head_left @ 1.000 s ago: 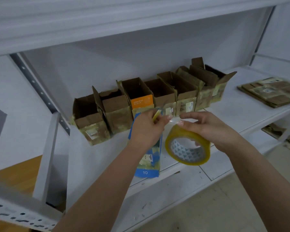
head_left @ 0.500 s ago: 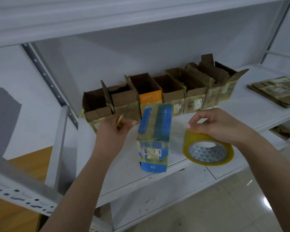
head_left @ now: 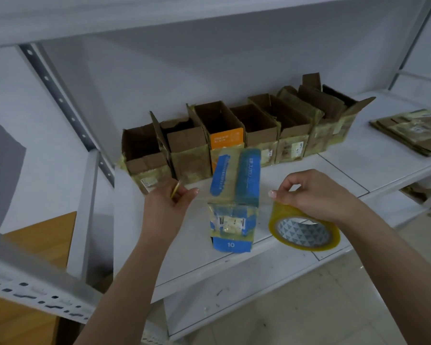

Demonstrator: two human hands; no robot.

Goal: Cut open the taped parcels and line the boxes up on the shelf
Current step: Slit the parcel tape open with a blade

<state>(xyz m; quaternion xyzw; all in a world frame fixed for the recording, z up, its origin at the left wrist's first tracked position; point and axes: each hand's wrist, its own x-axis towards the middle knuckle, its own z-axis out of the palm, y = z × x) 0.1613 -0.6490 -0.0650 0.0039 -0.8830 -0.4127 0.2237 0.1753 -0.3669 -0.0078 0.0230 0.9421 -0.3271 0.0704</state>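
Observation:
A blue box (head_left: 234, 197) wrapped in yellowish tape stands at the front of the white shelf (head_left: 358, 165). My left hand (head_left: 169, 205) pinches the free end of a clear tape strip to the box's left. My right hand (head_left: 316, 195) holds a roll of yellow-tinted tape (head_left: 305, 230) to the box's right. The strip stretches between both hands across the box's front. Behind, several open cardboard boxes (head_left: 234, 138) stand in a row against the back wall.
A stack of flattened cardboard (head_left: 413, 131) lies on the shelf at far right. A grey perforated upright (head_left: 60, 95) and a shelf rail (head_left: 35, 290) are at left, with a wooden surface (head_left: 42, 237) below. Tiled floor (head_left: 309, 307) lies beneath.
My hands have drawn apart, left hand going left and right hand with the roll going right, pulling a strip of tape out across the blue box. The view shifted slightly.

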